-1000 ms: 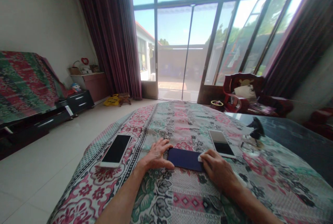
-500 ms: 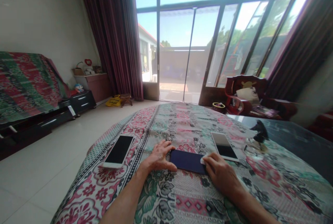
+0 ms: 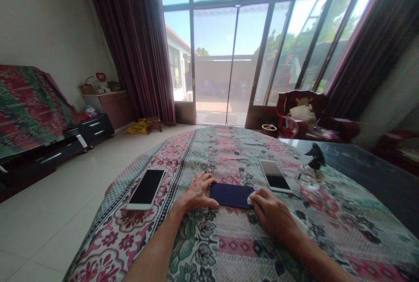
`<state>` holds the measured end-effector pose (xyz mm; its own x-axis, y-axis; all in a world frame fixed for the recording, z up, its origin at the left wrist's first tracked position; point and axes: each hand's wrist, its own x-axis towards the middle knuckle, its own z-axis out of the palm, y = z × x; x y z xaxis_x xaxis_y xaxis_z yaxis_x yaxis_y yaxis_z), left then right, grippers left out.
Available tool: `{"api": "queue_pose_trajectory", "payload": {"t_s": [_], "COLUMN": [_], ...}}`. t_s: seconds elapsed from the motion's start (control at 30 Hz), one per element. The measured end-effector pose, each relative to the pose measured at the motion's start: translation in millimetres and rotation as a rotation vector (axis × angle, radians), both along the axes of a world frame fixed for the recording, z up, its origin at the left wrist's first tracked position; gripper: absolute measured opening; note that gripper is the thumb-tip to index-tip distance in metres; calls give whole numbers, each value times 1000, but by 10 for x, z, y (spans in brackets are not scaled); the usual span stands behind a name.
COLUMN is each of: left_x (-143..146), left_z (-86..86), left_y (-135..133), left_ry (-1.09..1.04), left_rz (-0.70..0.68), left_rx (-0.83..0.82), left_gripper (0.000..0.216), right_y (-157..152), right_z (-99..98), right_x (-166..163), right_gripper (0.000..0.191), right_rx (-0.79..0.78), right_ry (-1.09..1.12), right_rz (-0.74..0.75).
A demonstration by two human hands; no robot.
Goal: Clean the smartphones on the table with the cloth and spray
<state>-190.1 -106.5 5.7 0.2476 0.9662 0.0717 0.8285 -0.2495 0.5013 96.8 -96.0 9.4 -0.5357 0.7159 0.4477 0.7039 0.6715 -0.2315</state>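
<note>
Floral tablecloth [image 3: 229, 151], blue slab [image 3: 231, 195] between left hand [image 3: 198, 192] and right hand [image 3: 271, 212]

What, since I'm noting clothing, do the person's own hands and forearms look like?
The left hand and right hand are bare, without gloves. The left forearm and right forearm show no sleeves, and no watch or bracelet is visible.

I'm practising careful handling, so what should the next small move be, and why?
I'd probably slide the small, white, soft-looking wad toward the left hand: the right hand pinches it at the right end of the dark-blue, flat, rectangular slab, the left thumb and fingers bracket the other end, and the surface between looks unobstructed.
</note>
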Motion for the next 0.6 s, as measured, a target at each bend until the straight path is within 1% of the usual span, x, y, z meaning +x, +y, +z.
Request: {"api": "queue_pose_trajectory", "payload": {"t_s": [0.13, 0.23, 0.43, 0.6], "left_x": [-6, -3, 6, 24], "left_z": [13, 34, 48, 42], "left_y": [4, 4, -6, 6], "left_ry": [17, 38, 57, 57], "left_rz": [-5, -20, -16, -25], "left_rx": [-13, -20, 9, 69], "left_gripper": [82, 79, 74, 73], "right_y": [206, 263, 134, -37], "right_z": [-30, -66, -21, 24], "right_x": [-96, -104, -112, -176], "right_gripper": [23, 23, 19, 20], "right_rx": [-19, -26, -28, -24], "right_ry": [88, 114, 37, -32], "right_rz": [-112, -112, -114, -27]}}
